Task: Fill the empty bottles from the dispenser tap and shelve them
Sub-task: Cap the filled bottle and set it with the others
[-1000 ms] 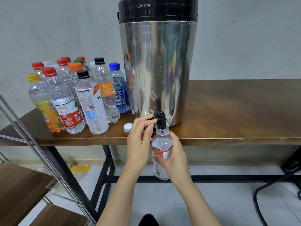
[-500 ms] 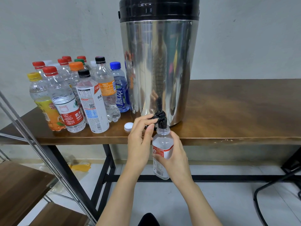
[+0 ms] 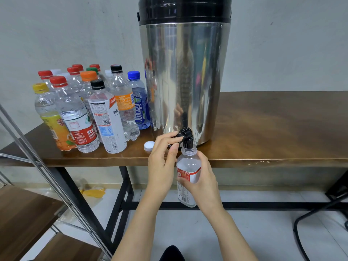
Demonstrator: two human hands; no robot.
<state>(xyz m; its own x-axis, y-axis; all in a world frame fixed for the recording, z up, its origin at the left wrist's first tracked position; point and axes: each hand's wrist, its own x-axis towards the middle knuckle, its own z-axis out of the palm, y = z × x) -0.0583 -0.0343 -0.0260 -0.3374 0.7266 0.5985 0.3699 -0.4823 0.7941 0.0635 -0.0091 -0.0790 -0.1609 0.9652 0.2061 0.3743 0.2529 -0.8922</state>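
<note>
Filling is the step in hand. The right hand point(image 3: 204, 180) is gripping the small clear bottle point(image 3: 188, 163) with fingers curled round its labelled body. It is holding the bottle upright in front of the tabletop point(image 3: 273, 129) edge, open neck seated directly under the black tap point(image 3: 186, 138) of the steel dispenser point(image 3: 184, 72). The left hand point(image 3: 162, 163) is pinching the tap's lever point(image 3: 178, 136) between thumb and fingertips. The water level inside the bottle cannot be read reliably from this view.

A white cap point(image 3: 149, 146) is lying on the tabletop just left of the tap, near the cluster of capped bottles point(image 3: 90, 110) standing beside the dispenser.

The next move is judged to call for the following:
- Releasing the lever before the neck overflows.
- Lowering the bottle straight down, clear of the tap.
- Fetching the white cap and screwing it on.
- Carrying the bottle to the wooden shelf point(image 3: 24, 213) at the lower left.

Many bottles are waiting, so the task appears to be at an early stage.
</note>
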